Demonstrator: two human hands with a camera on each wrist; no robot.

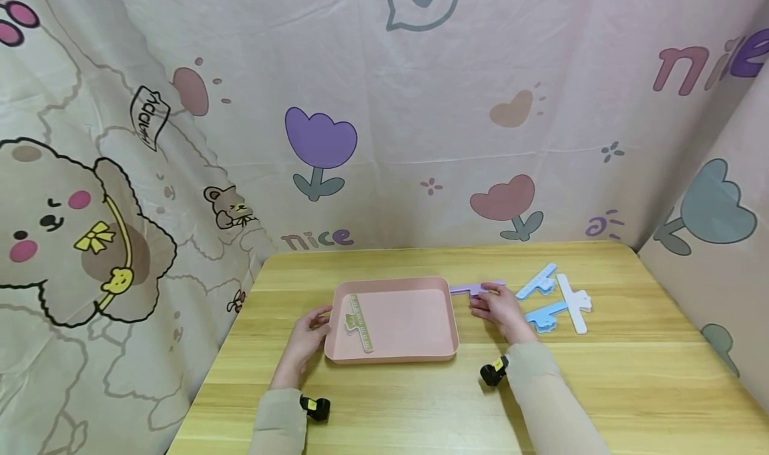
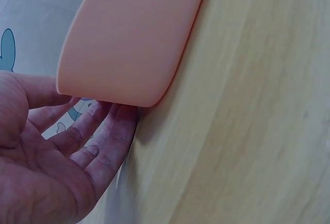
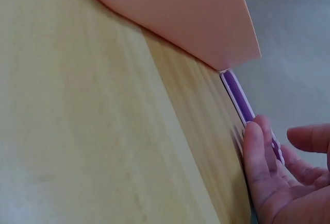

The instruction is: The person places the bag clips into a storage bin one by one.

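A pink tray (image 1: 396, 321) stands on the table, with a green clip (image 1: 362, 323) lying in its left part. My left hand (image 1: 309, 338) is at the tray's left end; in the left wrist view its extended fingers touch the end wall and the thumb meets the rim. Just beyond the tray's right side lies a purple clip (image 1: 461, 289). My right hand (image 1: 501, 310) is at this clip: in the right wrist view, fingers lie against it and partly cover it, while the thumb stands a little apart.
To the right of my right hand lie a light blue clip (image 1: 537, 281), a blue clip (image 1: 548, 313) and a white clip (image 1: 573, 305), the last two touching or nearly so. A printed cloth (image 1: 396, 201) hangs behind the wooden table (image 1: 390, 408).
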